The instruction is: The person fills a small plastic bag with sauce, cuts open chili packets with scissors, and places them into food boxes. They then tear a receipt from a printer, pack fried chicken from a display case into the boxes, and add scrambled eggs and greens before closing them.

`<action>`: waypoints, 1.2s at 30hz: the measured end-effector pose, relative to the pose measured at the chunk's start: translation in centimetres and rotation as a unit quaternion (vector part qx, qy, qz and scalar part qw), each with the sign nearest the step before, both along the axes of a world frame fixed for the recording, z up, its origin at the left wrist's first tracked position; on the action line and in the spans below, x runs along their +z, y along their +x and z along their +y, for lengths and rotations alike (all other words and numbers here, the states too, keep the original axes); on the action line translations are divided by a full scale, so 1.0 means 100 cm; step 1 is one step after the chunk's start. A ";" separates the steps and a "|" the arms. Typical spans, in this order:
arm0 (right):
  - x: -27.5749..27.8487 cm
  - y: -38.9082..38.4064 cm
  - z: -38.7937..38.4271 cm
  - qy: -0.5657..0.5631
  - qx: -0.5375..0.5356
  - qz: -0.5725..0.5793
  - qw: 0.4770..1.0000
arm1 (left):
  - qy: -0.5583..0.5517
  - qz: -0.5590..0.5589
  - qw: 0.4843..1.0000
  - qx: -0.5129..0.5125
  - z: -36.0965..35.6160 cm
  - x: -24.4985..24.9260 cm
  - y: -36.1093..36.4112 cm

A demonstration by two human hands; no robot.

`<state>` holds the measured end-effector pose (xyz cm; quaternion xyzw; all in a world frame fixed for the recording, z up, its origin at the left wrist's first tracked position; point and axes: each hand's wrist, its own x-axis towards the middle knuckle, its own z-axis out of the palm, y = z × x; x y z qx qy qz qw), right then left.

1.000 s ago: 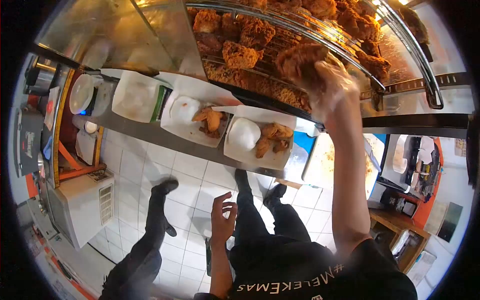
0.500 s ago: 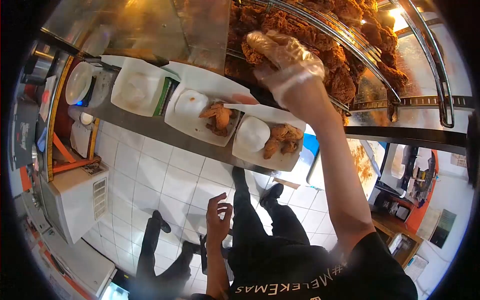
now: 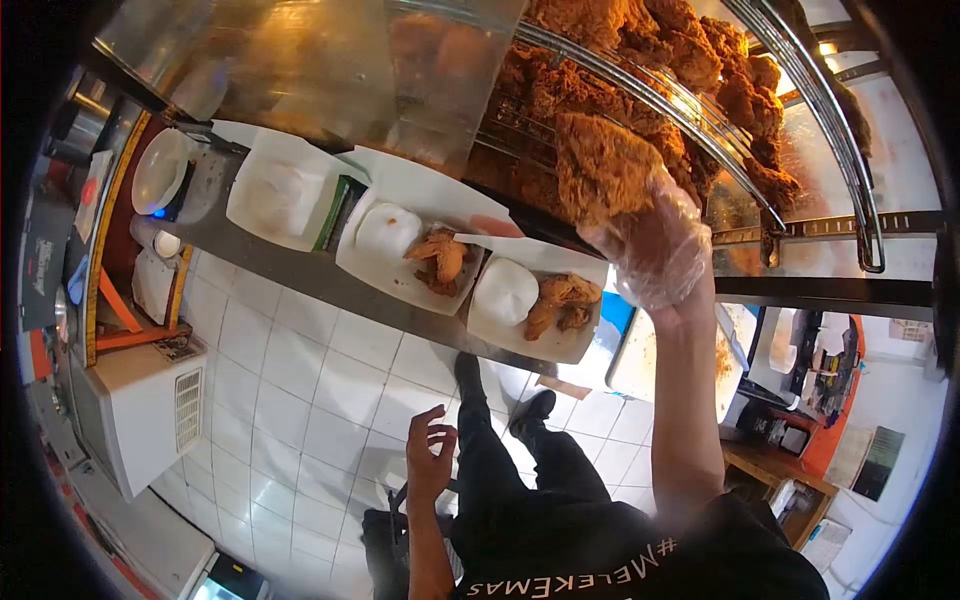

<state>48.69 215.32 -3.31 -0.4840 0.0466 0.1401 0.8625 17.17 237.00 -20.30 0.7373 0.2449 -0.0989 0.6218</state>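
1 white bowl point(image 3: 160, 172) far L on the steel counter point(image 3: 300, 265). Next, 3 white trays in a row: tray 1 point(image 3: 300, 150) w/ sth pale inside, can't tell what; tray 2 point(image 3: 420, 185) w/ 1 rice mound point(image 3: 388, 230) + small chicken bits point(image 3: 440, 258), no. unclear. L hand point(image 3: 430, 455) low over the floor tiles, bare, fingers spread & loosely curled, holding nothing. Tray 3 point(image 3: 560, 345): 1 rice mound point(image 3: 505, 292) + chicken bits point(image 3: 560, 300). So 2 mounds total. 1 big fried chicken piece point(image 3: 605, 165) up in front of the wire rack point(image 3: 520, 125), above tray 3. Long axis diagonal, upper L to lower R, lower end in the R hand point(image 3: 655, 245), which is gloved, fingers wrapped round it.
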 end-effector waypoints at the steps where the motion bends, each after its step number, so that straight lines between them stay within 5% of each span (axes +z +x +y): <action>1: -0.003 -0.003 -0.003 -0.019 -0.004 0.006 1.000 | -0.001 0.003 1.000 0.001 0.001 0.000 0.000; 5: 0.004 -0.028 0.011 0.056 -0.003 0.028 0.998 | -0.021 -0.010 0.999 0.023 0.004 -0.001 -0.005; 11: -0.019 -0.054 0.111 -0.092 0.141 0.044 0.985 | -0.022 -0.028 0.998 0.055 0.015 -0.001 -0.024; 13: -0.056 -0.031 0.158 -0.116 0.271 -0.036 0.955 | -0.018 -0.027 0.997 0.073 0.021 0.000 -0.033; 15: -0.056 -0.005 0.215 -0.378 0.269 -0.381 0.800 | -0.013 -0.036 0.995 0.096 0.026 0.007 -0.046; 16: -0.041 0.000 0.246 -0.532 0.144 -0.629 0.548 | -0.006 -0.012 0.994 0.112 0.030 0.011 -0.053; 19: -0.075 0.014 0.309 -0.631 0.098 -0.584 0.501 | -0.001 -0.010 0.986 0.169 0.040 0.005 -0.088; 22: -0.130 0.007 0.321 -0.719 0.187 -0.550 0.382 | 0.010 0.032 0.979 0.203 0.047 -0.008 -0.122; 25: -0.097 -0.032 0.292 -0.568 0.136 -0.620 0.523 | -0.013 0.052 0.972 0.228 0.056 0.001 -0.124; 27: -0.098 -0.066 0.241 -0.543 0.184 -0.646 0.504 | -0.017 0.025 0.979 0.204 0.058 0.021 -0.106; 29: -0.083 -0.104 0.195 -0.439 0.357 -0.262 0.782 | -0.022 -0.048 0.988 0.147 0.050 0.042 -0.071; 31: -0.099 -0.133 0.145 -0.258 0.291 -0.009 0.921 | -0.057 -0.077 0.993 0.072 0.034 0.081 -0.028; 34: -0.063 -0.158 0.118 -0.271 0.074 0.092 0.955 | -0.052 -0.192 0.980 0.017 -0.004 0.120 0.028; 36: -0.050 -0.157 0.097 -0.274 0.026 0.038 0.961 | 0.001 -0.246 0.969 -0.005 -0.031 0.135 0.056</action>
